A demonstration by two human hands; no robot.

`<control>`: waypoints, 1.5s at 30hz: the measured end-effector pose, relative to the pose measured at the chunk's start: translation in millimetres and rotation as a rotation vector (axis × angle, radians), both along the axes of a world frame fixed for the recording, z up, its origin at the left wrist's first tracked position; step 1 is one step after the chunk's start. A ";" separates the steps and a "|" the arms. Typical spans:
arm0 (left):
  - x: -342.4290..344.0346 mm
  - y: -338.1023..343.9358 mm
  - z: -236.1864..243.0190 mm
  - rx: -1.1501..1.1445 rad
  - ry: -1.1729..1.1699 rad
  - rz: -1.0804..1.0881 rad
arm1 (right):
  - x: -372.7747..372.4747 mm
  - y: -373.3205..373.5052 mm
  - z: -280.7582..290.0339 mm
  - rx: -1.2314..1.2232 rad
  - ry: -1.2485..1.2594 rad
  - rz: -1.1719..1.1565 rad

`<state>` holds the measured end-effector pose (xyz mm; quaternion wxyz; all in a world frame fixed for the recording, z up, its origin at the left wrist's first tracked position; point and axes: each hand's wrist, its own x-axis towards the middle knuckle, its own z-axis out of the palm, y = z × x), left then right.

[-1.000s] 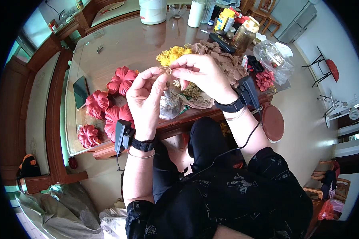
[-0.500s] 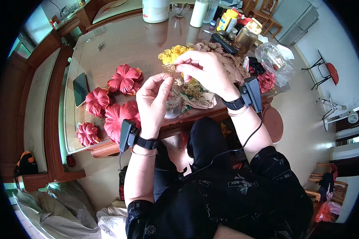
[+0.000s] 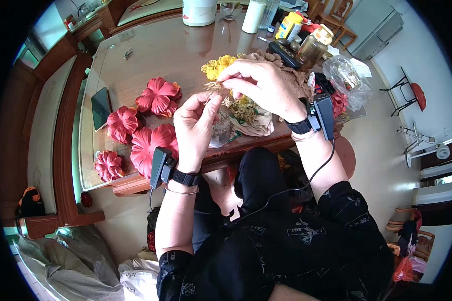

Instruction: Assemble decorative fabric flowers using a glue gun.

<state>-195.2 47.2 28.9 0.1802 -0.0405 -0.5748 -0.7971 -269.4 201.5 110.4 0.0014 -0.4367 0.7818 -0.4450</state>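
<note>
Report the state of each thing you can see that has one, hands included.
Left hand, thumb and finger together, grip unclear
Right hand, pinching straw strands
Red flowers, petals spread, on the table
Yellow flowers, bunched, partly hidden
Phone, flat, screen dark
Yellow jar, lid on
Brown jar, lid on
Plastic bag, crumpled
Red-seated chair, unfolded

A straw-coloured tuft (image 3: pixel 212 87) is held between the left hand (image 3: pixel 196 123) and right hand (image 3: pixel 266 91), over the surface (image 3: pixel 165 55) near its front edge.
</note>
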 end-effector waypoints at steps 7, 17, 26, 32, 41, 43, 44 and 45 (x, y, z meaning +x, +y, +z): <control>0.0 -0.7 -0.5 -0.027 -0.005 0.020 | 2.2 -1.4 8.7 0.062 0.077 0.013; -0.4 -0.9 0.0 -0.048 -0.027 0.002 | -2.8 -2.5 18.2 0.145 0.586 0.101; -0.8 -2.0 -2.1 -0.007 -0.013 0.006 | 9.2 -10.4 39.5 0.429 0.805 0.143; -0.9 -1.5 -4.2 -0.032 0.065 0.001 | 22.6 -17.6 53.1 0.578 0.777 0.143; 2.5 1.5 2.2 -0.087 0.050 0.078 | 0.7 -13.3 37.6 0.337 0.493 0.163; 3.1 0.0 -0.9 -0.104 0.045 0.086 | -2.2 -13.8 30.3 0.209 0.355 0.157; 3.7 -0.7 -2.1 -0.102 0.043 0.088 | 0.5 -11.6 27.8 0.182 0.205 0.132; 3.9 -0.6 -2.7 -0.099 0.042 0.086 | 3.2 -9.8 28.6 0.155 0.056 0.104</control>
